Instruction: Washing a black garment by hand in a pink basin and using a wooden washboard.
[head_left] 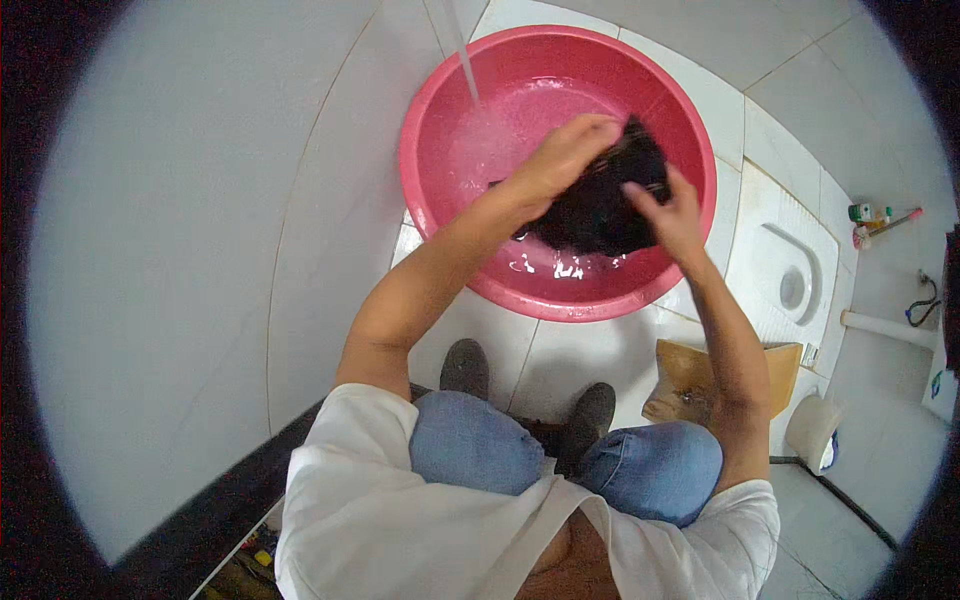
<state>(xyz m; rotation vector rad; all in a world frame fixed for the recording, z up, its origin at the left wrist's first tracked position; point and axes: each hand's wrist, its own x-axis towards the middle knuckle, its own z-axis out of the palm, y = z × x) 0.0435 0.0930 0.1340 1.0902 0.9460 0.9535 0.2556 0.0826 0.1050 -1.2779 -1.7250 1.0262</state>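
A black cloth (598, 212), wet and bunched up, is held over the right side of a large pink basin (560, 312). My left hand (562, 158) grips its upper left part, the fingertips a little blurred by motion. On the other side, my right hand (672, 212) has its thumb over the cloth and its fingers around the right edge. The lower part of the cloth hangs at the water, and its exact garment kind cannot be made out. Shallow water (505, 130) with some foam covers the basin's bottom.
A stream of water (466, 65) falls into the basin's left side. To the right are a white squat toilet (785, 270), a brown board-like piece (682, 375), a white bin (812, 425) and a white pipe (885, 328). A grey wall (190, 220) rises at left.
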